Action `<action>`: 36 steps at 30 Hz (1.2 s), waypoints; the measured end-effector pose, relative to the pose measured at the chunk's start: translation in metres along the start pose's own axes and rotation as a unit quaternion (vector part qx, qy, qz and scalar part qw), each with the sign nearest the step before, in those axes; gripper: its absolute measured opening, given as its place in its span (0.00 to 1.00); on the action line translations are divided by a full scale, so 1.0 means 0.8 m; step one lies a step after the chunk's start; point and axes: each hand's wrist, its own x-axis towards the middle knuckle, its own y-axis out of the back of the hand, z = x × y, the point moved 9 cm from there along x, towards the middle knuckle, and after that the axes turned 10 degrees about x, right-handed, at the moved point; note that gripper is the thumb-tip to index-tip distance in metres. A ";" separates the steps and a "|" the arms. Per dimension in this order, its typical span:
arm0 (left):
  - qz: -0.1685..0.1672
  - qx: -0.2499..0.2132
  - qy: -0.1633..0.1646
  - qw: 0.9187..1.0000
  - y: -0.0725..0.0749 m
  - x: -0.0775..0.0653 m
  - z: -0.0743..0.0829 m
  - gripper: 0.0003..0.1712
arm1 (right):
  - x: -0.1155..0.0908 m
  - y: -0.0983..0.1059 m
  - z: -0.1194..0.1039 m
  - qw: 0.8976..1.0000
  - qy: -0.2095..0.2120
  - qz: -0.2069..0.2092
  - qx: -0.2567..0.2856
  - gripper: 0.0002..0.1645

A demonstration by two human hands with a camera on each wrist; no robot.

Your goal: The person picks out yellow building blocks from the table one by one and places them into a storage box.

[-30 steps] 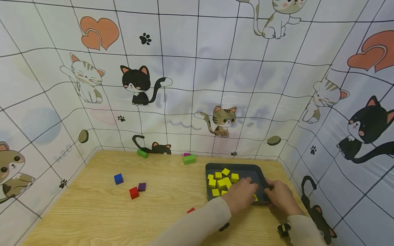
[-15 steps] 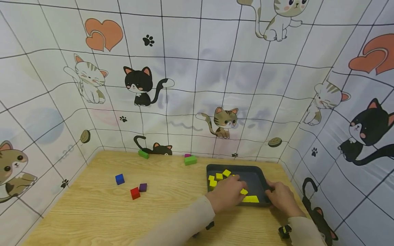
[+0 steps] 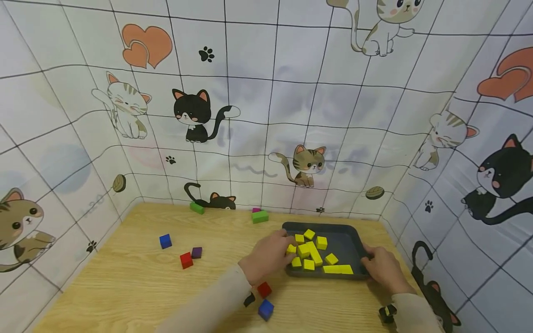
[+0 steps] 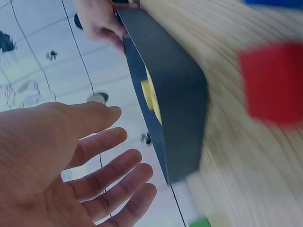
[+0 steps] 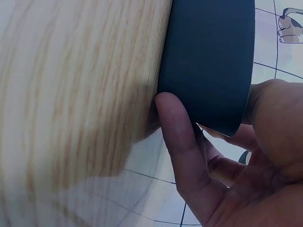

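Observation:
A dark grey tray (image 3: 354, 252) on the wooden table carries several yellow blocks (image 3: 304, 250), mostly cubes, plus longer bars along its front and middle. My right hand (image 3: 385, 268) grips the tray's right end; the right wrist view has the thumb (image 5: 175, 118) low against the tray's outer wall and the other fingers partly hidden behind it. My left hand (image 3: 268, 256) is at the tray's left end, overlapping its rim in the head view. Its fingers (image 4: 128, 177) are spread and slightly bent, holding nothing, beside the tray's wall in the left wrist view.
In front of the tray lie a red cube (image 3: 264, 290) and a blue cube (image 3: 265, 310). Further left are blue (image 3: 165, 241), red (image 3: 186, 260) and purple (image 3: 197, 252) cubes. Green blocks (image 3: 260, 216) stand near the back wall (image 3: 241, 185).
My left hand has moved left across the tray, from over its front right part to its left end, uncovering the yellow blocks. The right hand stays on the tray's right end.

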 end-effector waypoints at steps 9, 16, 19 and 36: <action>0.022 0.000 0.052 0.998 0.006 -0.053 -0.083 0.19 | -0.001 0.006 0.008 1.000 0.005 0.008 0.007 0.35; 0.034 -0.004 0.100 0.994 0.013 -0.100 -0.141 0.19 | 0.005 0.013 0.007 0.999 0.025 0.017 -0.019 0.33; 0.052 0.003 0.114 0.992 0.022 -0.120 -0.160 0.20 | 0.007 0.012 0.007 0.999 0.042 0.020 -0.026 0.33; 0.100 0.016 0.150 0.983 0.037 -0.199 -0.231 0.34 | -0.003 0.017 -0.006 0.993 0.105 0.025 -0.044 0.30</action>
